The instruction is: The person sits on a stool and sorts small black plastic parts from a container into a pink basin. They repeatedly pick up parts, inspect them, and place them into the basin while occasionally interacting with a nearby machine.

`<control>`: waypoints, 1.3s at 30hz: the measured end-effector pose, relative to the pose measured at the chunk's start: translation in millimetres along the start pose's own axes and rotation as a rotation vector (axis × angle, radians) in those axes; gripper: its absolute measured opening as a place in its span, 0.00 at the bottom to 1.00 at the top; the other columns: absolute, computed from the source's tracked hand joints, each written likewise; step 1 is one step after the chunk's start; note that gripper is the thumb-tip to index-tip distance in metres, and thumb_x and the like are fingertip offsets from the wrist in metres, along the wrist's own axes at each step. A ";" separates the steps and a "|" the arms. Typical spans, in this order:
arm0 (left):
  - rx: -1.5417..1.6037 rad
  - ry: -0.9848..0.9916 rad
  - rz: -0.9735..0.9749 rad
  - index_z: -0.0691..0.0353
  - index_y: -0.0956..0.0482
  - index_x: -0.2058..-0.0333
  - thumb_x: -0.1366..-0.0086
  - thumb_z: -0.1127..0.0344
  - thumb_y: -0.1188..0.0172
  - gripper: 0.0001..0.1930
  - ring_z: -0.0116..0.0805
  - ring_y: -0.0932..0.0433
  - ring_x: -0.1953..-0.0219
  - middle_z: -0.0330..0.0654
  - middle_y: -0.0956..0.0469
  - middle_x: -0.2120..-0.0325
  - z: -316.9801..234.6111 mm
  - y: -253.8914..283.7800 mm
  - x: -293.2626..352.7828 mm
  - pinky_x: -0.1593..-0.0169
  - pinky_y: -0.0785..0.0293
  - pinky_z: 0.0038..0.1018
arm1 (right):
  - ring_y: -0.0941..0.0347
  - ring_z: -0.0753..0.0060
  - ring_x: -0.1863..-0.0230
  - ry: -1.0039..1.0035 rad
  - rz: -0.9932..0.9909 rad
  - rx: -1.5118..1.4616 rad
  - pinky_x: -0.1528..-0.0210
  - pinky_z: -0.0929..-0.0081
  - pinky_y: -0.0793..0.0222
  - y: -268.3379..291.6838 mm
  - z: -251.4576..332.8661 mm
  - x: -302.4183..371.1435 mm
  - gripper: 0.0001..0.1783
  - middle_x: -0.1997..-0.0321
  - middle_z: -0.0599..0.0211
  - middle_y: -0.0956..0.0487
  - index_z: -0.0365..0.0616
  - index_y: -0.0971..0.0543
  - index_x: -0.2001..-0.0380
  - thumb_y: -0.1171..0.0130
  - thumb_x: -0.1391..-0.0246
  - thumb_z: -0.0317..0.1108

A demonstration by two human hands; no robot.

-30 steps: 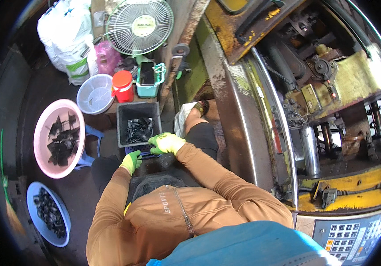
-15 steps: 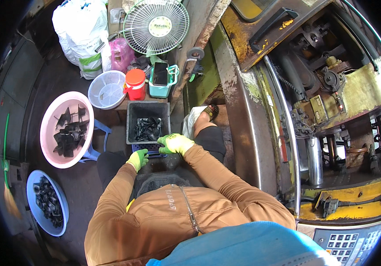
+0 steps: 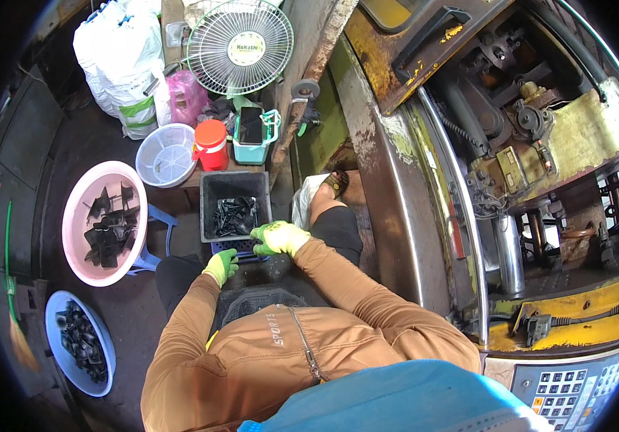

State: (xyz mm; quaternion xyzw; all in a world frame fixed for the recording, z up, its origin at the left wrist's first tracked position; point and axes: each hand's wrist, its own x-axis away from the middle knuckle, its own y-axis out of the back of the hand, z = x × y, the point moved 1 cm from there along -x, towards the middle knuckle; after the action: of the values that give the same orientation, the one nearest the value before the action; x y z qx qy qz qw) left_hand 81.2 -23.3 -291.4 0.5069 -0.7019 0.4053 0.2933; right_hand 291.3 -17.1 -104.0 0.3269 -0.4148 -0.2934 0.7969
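Observation:
Both my hands wear yellow-green gloves and sit low in front of a dark grey bin (image 3: 234, 180). Small black plastic parts (image 3: 235, 216) lie heaped inside it. My right hand (image 3: 280, 237) is at the bin's near right corner, fingers curled together. My left hand (image 3: 221, 267) hangs a little lower and to the left, its fingers bent and close together, apart from the right. Whatever either hand may hold is too small or hidden to make out. Under the bin's near edge shows a blue perforated crate (image 3: 224, 247).
At left, a pink basin (image 3: 73, 237) of black parts rests on a blue stool (image 3: 152, 261); a blue basin (image 3: 111, 353) sits below. Beyond the bin are a white basket (image 3: 167, 155), red jug (image 3: 211, 144), teal basket (image 3: 252, 154) and fan (image 3: 244, 72). A machine (image 3: 511, 165) fills the right.
The view has shifted slightly, so the bin and the things beyond it appear a little lower and further left. Both hands keep nearly the same pose near the bin.

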 end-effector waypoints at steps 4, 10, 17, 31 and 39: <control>-0.024 0.023 -0.051 0.55 0.25 0.60 0.35 0.53 0.45 0.13 0.35 0.27 0.72 0.38 0.23 0.66 2.5 2.0 -5.3 0.71 0.34 0.33 | 0.26 0.46 0.46 0.005 -0.002 0.005 0.44 0.57 0.32 2.1 2.1 1.8 0.29 0.48 0.48 0.22 0.43 0.26 0.45 0.42 0.47 0.48; -0.004 0.021 -0.071 0.56 0.25 0.61 0.34 0.54 0.45 0.12 0.31 0.28 0.79 0.37 0.23 0.71 0.4 0.0 -3.9 0.78 0.36 0.28 | 0.25 0.47 0.48 0.017 -0.038 0.009 0.46 0.57 0.31 0.2 1.4 1.8 0.28 0.50 0.50 0.21 0.41 0.24 0.49 0.42 0.48 0.48; 0.017 0.018 -0.062 0.57 0.26 0.64 0.34 0.56 0.44 0.11 0.30 0.29 0.82 0.37 0.25 0.77 -2.7 -2.6 2.4 0.80 0.35 0.25 | 0.24 0.48 0.49 0.029 -0.063 0.013 0.47 0.57 0.30 -2.4 -1.4 0.0 0.27 0.52 0.50 0.20 0.41 0.23 0.51 0.41 0.49 0.49; 0.041 0.008 -0.031 0.57 0.26 0.64 0.34 0.55 0.44 0.11 0.30 0.29 0.83 0.37 0.25 0.76 -0.6 -0.1 -0.4 0.80 0.34 0.26 | 0.25 0.47 0.47 -0.005 -0.008 0.008 0.46 0.57 0.31 3.4 3.7 3.4 0.28 0.49 0.49 0.21 0.44 0.25 0.46 0.41 0.47 0.49; 0.038 0.045 -0.048 0.55 0.26 0.64 0.35 0.55 0.44 0.11 0.31 0.32 0.82 0.37 0.26 0.74 -2.1 -2.0 -0.4 0.80 0.40 0.27 | 0.25 0.46 0.47 -0.013 0.017 0.015 0.45 0.57 0.31 5.8 5.9 3.7 0.29 0.49 0.48 0.21 0.44 0.26 0.45 0.41 0.46 0.48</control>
State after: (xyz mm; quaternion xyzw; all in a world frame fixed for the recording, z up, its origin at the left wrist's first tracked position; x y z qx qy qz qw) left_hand 83.2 -21.6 -290.2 0.5196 -0.6751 0.4228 0.3092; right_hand 289.2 -17.9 -95.3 0.3274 -0.4250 -0.2855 0.7942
